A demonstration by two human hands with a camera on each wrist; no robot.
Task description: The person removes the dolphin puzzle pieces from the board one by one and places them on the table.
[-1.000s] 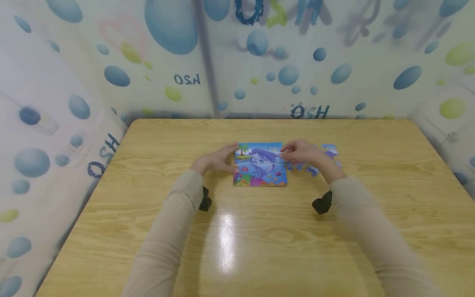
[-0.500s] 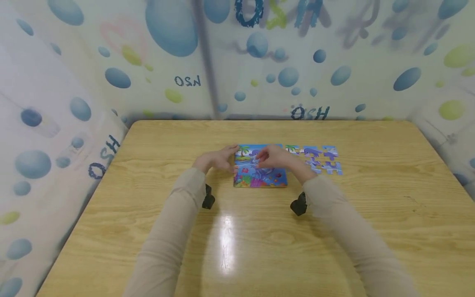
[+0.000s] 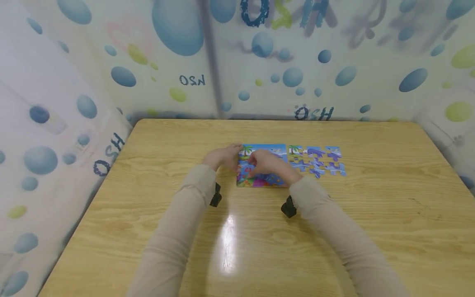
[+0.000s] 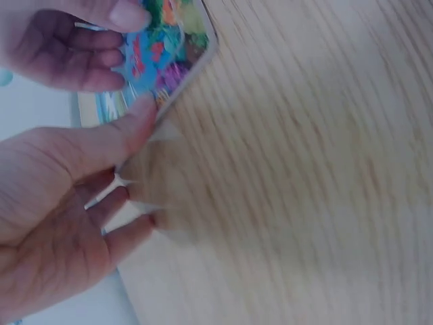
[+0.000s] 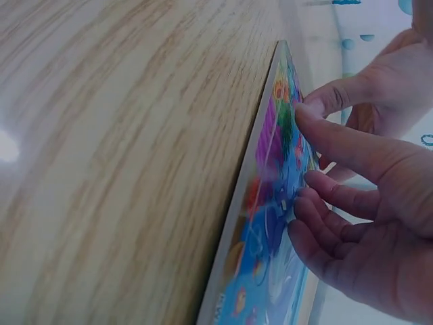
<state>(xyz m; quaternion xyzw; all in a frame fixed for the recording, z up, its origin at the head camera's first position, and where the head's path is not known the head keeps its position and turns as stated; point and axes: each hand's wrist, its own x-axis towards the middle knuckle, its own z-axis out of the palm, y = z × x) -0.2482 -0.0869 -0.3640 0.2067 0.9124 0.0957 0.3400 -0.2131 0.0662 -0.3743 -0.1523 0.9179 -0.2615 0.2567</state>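
A flat dolphin picture puzzle board (image 3: 280, 150) lies on the table, its middle largely hidden by my right hand. My left hand (image 3: 224, 157) rests along the board's left edge; in the left wrist view its thumb (image 4: 139, 122) touches the border and the other fingers are loosely bent beside it. Over the lower left part of the picture is my right hand (image 3: 268, 161). Its thumb (image 5: 331, 132) and fingers stand apart at the picture surface, with no loose piece showing between them. Several loose puzzle pieces (image 3: 315, 152) lie just right of the board.
The wooden table (image 3: 185, 136) stretches around the board. Behind it rises a wall (image 3: 222, 62) with blue and green bubble patterns. A black wrist device (image 3: 289, 207) sits at my right cuff, another (image 3: 216, 195) at the left.
My right hand has moved left from the board's right edge across the picture, uncovering the loose pieces. The left hand stays at the left edge. The head view has shifted slightly.
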